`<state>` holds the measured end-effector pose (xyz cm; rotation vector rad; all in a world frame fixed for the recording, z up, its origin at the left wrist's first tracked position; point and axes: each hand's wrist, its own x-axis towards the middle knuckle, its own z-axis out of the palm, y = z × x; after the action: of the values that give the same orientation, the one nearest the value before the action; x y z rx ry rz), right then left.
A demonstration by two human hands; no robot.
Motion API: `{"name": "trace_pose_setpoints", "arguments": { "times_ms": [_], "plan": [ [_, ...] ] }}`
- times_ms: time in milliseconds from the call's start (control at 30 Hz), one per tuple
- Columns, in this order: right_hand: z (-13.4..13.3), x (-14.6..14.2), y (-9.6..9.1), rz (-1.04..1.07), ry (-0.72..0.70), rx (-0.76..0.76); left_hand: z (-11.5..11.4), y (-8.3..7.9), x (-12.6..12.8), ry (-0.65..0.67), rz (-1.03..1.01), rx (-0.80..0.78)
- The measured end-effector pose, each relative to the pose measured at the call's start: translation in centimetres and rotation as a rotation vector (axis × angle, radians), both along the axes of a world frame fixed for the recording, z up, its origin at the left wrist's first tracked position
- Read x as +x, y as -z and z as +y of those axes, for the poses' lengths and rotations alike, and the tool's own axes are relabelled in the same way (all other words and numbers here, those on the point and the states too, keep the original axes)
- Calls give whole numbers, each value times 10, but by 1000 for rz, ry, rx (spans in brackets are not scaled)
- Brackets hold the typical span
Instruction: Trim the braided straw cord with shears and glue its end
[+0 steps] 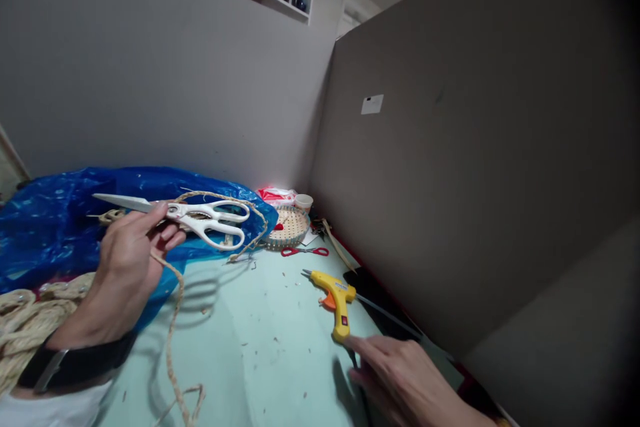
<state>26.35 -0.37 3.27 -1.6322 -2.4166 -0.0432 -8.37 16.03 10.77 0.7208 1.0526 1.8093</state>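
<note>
My left hand (127,253) is closed around the blade end of a pair of white-handled scissors (210,217), held above the table with the handles to the right. A thin braided straw cord (175,307) also passes through this hand; one end loops behind the scissors and the other hangs to the table. My right hand (400,370) has its fingers stretched out, the index fingertip at the bottom of a yellow glue gun's handle (341,310). The gun has an orange trigger and a red switch, and its nozzle points away to the left. The gun's power cord runs down beside my fingers.
A blue plastic bag (60,213) covers the left back. Thick braided straw (30,327) lies at left. Farther back are a round woven basket (289,225), red-handled scissors (305,251) and a white cup (303,201). Grey partitions (200,80) enclose the table (270,347), which has small scraps on it.
</note>
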Motion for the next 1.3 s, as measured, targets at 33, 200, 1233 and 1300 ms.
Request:
{"name": "trace_pose_setpoints", "arguments": {
  "times_ms": [33, 200, 1233, 1300],
  "plan": [
    [7, -4, 6, -29, -5, -7, -1, 0, 2, 7, -2, -6],
    [41, -15, 36, -6, -20, 105, -8, -1, 10, 49, -15, -39],
    [110, -84, -7, 1274, -176, -364, -87, 51, 80, 430, 417, -181],
    [111, -91, -8, 1497, -137, -558, -91, 54, 87, 463, 530, -147]
  ]
}}
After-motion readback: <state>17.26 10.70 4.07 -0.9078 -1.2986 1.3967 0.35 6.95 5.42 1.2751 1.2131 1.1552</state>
